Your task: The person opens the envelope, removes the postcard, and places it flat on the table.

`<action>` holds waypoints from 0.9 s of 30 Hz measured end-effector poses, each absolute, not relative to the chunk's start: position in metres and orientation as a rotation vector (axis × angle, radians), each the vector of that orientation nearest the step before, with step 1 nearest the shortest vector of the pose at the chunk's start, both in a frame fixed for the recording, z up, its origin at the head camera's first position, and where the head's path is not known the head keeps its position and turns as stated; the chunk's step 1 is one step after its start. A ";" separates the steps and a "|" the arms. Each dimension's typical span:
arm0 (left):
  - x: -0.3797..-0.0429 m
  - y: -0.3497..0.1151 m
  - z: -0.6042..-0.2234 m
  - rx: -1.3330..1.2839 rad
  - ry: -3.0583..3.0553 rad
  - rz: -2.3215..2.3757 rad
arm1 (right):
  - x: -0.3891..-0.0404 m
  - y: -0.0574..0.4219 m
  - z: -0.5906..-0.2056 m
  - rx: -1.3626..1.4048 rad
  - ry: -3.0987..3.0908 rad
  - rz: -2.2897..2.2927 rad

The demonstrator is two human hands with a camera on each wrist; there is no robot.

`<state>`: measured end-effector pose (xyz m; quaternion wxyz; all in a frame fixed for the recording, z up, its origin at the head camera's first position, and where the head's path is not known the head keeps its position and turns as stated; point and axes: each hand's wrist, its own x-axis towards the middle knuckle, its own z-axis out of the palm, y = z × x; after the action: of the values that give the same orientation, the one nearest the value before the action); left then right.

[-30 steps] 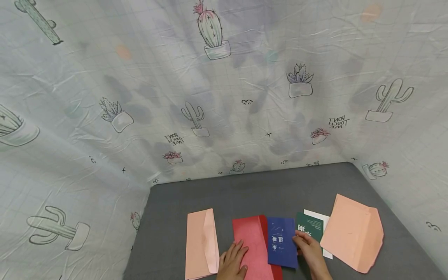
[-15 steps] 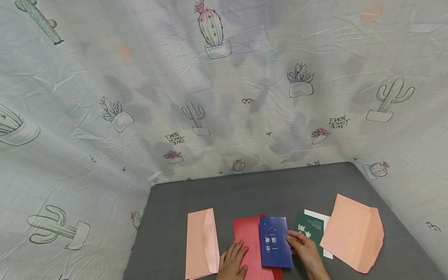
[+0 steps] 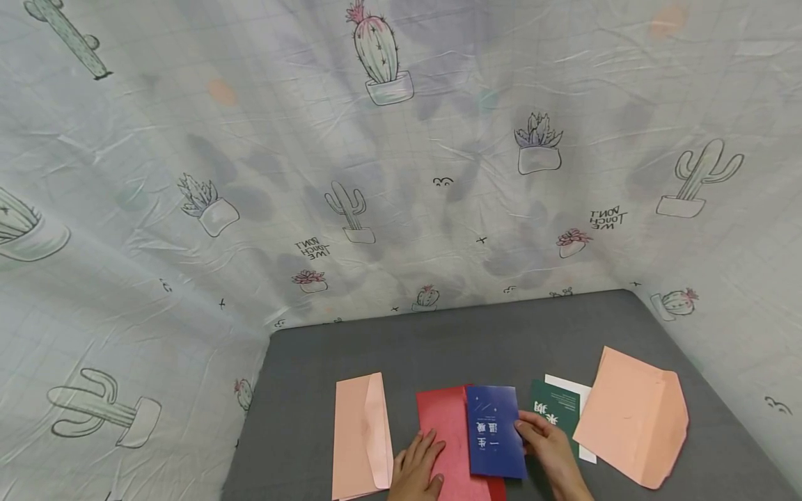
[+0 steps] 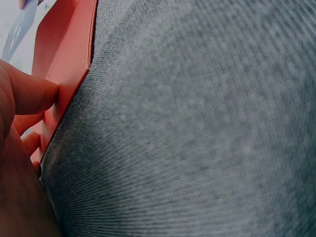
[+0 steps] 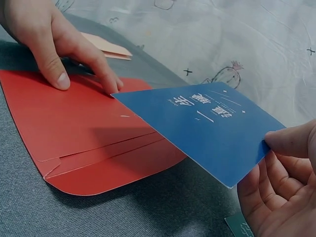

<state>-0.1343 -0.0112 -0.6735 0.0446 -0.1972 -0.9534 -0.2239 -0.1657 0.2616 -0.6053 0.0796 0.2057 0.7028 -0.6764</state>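
A blue card (image 3: 495,431) with white characters is pinched at its right edge by my right hand (image 3: 551,445), thumb on top and fingers beneath. In the right wrist view the card (image 5: 197,128) is tilted above the red envelope (image 5: 74,123), whose flap lies unfolded. My left hand (image 3: 416,466) rests on the red envelope (image 3: 445,445), fingers spread and pressing it to the table. The left wrist view shows the left thumb (image 4: 37,94) against the envelope's edge. The card hides part of the envelope's right side.
One pink envelope (image 3: 357,438) lies to the left. On the right, a green card (image 3: 564,407) and a white card (image 3: 587,445) lie partly under another pink envelope (image 3: 629,417). A cactus-print sheet (image 3: 438,209) surrounds the grey table (image 3: 301,355).
The right hand has brought the blue card leftward over the red envelope, then shifted it very slightly back to the right. The left hand has stayed on the envelope.
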 end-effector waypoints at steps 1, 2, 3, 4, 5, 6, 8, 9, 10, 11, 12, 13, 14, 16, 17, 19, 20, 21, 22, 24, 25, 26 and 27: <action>-0.134 -0.011 -0.674 -0.601 -2.909 -0.677 | -0.166 0.262 -0.605 0.617 2.100 -2.025; -0.134 -0.011 -0.674 -0.602 -2.907 -0.672 | -0.166 0.263 -0.605 0.620 2.098 -2.026; -0.134 -0.011 -0.675 -0.600 -2.905 -0.669 | -0.166 0.263 -0.605 0.624 2.100 -2.026; -0.134 -0.011 -0.675 -0.602 -2.903 -0.662 | -0.166 0.264 -0.605 0.623 2.103 -2.024; -0.134 -0.011 -0.675 -0.603 -2.900 -0.660 | -0.166 0.264 -0.605 0.622 2.108 -2.023; -0.134 -0.011 -0.675 -0.605 -2.901 -0.658 | -0.166 0.265 -0.605 0.624 2.113 -2.022; -0.134 -0.011 -0.675 -0.605 -2.907 -0.663 | -0.166 0.266 -0.605 0.633 2.118 -2.020; -0.134 -0.011 -0.675 -0.602 -2.915 -0.674 | -0.166 0.266 -0.605 0.628 2.124 -2.018; -0.134 -0.011 -0.675 -0.604 -2.921 -0.677 | -0.166 0.267 -0.604 0.633 2.122 -2.018; -0.134 -0.011 -0.675 -0.603 -2.929 -0.687 | -0.165 0.268 -0.604 0.634 2.122 -2.018; -0.135 -0.011 -0.674 -0.605 -2.937 -0.694 | -0.165 0.268 -0.604 0.637 2.118 -2.022; -0.135 -0.011 -0.674 -0.598 -2.948 -0.707 | -0.165 0.269 -0.603 0.636 2.115 -2.025; -0.135 -0.011 -0.673 -0.591 -2.961 -0.719 | -0.165 0.270 -0.603 0.636 2.113 -2.028; -0.135 -0.011 -0.671 -0.584 -2.985 -0.745 | -0.165 0.271 -0.603 0.649 2.102 -2.031; -0.134 -0.010 -0.670 -0.574 -2.995 -0.757 | -0.165 0.272 -0.602 0.650 2.098 -2.032; -0.134 -0.010 -0.669 -0.568 -3.002 -0.762 | -0.165 0.274 -0.601 0.662 2.093 -2.032; -0.135 -0.010 -0.669 -0.571 -3.004 -0.767 | -0.165 0.275 -0.600 0.665 2.092 -2.031; -0.135 -0.010 -0.669 -0.577 -3.001 -0.768 | -0.165 0.275 -0.599 0.668 2.092 -2.028; -0.135 -0.010 -0.670 -0.584 -2.996 -0.767 | -0.165 0.276 -0.598 0.670 2.095 -2.029; -0.135 -0.011 -0.671 -0.597 -2.976 -0.755 | -0.165 0.279 -0.596 0.677 2.097 -2.030; -0.134 -0.011 -0.671 -0.601 -2.969 -0.752 | -0.165 0.280 -0.596 0.685 2.097 -2.030; -0.134 -0.011 -0.671 -0.603 -2.964 -0.750 | -0.164 0.282 -0.595 0.686 2.098 -2.034; -0.134 -0.012 -0.672 -0.603 -2.956 -0.742 | -0.164 0.284 -0.595 0.695 2.097 -2.034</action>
<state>-0.1340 -0.0115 -0.6721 0.0174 -0.1939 -0.9513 -0.2389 -0.1642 0.2836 -0.5952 0.0692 0.2309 0.6966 -0.6758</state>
